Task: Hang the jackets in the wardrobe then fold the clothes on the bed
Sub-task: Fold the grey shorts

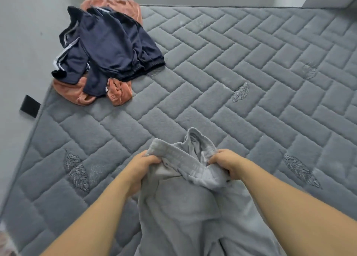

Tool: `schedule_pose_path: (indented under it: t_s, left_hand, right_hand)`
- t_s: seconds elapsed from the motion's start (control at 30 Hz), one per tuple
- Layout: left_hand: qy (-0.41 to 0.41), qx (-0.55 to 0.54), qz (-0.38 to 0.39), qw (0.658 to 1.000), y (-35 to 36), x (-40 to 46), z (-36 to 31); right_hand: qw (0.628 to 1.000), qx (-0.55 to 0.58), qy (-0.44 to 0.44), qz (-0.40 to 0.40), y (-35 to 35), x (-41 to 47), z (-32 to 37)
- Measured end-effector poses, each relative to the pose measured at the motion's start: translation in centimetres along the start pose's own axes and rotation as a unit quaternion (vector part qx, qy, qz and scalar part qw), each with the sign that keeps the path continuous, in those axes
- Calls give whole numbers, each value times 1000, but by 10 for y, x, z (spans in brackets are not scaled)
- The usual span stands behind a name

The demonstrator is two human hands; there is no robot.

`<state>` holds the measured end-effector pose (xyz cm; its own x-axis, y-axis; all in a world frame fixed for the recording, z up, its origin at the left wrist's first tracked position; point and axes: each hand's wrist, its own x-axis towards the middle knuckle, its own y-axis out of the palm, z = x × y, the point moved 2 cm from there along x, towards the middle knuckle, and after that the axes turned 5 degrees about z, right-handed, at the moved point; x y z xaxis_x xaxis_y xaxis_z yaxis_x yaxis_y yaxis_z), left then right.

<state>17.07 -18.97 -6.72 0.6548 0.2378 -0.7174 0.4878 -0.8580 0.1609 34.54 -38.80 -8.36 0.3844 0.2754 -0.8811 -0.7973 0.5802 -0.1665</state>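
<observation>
Light grey sweatpants (179,207) hang over the near edge of the bed, held up by the elastic waistband. My left hand (142,169) grips the waistband's left side and my right hand (225,163) grips its right side, fingers curled into the fabric. At the far left corner of the bed lies a heap: dark navy track pants (108,45) with white side stripes on top of a crumpled orange-pink garment (117,93).
The bed is covered by a grey quilted blanket (241,72) with a brick pattern and feather motifs. A pale wall runs along the left and far side, with a small black object (30,106) at the bed's left edge.
</observation>
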Motion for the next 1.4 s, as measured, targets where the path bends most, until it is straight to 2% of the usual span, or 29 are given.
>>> schedule_pose_path:
  t_s: [0.07,0.17,0.23,0.3,0.4,0.47,0.53,0.6,0.67,0.8,0.87,0.93,0.97,1.03,1.13,1.23,1.3,1.4]
  left_hand:
    - [2,-34,16,999,1,-42,-23]
    - [-31,-62,58,996,16,-109,-65]
    - [-70,-7,79,994,33,-157,-94]
    - [-74,58,55,994,43,-199,-114]
    - [0,0,22,1000,51,-254,-136]
    - [83,-82,45,992,55,-284,-152]
    - [156,-96,51,982,63,-309,-168]
    - [197,-71,28,977,76,-322,-180]
    - [198,-45,0,979,87,-327,-188]
    - [169,127,-46,976,92,-330,-195]
    - [189,212,-46,958,90,-333,-199]
    - [196,256,-21,947,86,-333,-201]
    - [193,255,4,947,86,-332,-202]
    - [189,220,25,957,89,-327,-204]
    - [181,144,-44,972,97,-320,-211]
    - [171,157,-98,968,101,-320,-220]
    - [142,168,-70,973,103,-322,-223]
    - [79,150,-34,985,103,-321,-223]
  right_hand:
    - [996,-31,-51,-60,-10,-46,12]
    - [965,-185,-125,-136,-27,-132,34]
    - [930,-297,-161,-144,-38,-196,49]
    - [905,-348,-189,-155,-51,-255,62]
    - [895,-343,-205,-196,-81,-327,67]
    - [930,-260,-198,-170,-103,-366,60]
    - [957,-191,-182,-120,-116,-400,53]
    - [962,-204,-159,-91,-118,-422,47]
    - [965,-201,-153,-67,-115,-430,40]
    - [975,-194,-109,-22,-122,-438,27]
    - [958,-248,-118,-83,-135,-443,24]
    - [924,-288,-173,-181,-150,-448,24]
    - [916,-263,-215,-211,-157,-448,22]
    - [927,-128,-272,-226,-165,-446,14]
    - [934,22,-296,-201,-165,-440,9]
    - [922,137,-323,-166,-162,-437,14]
    - [930,183,-294,-120,-166,-433,16]
    - [964,189,-189,13,-175,-434,14]
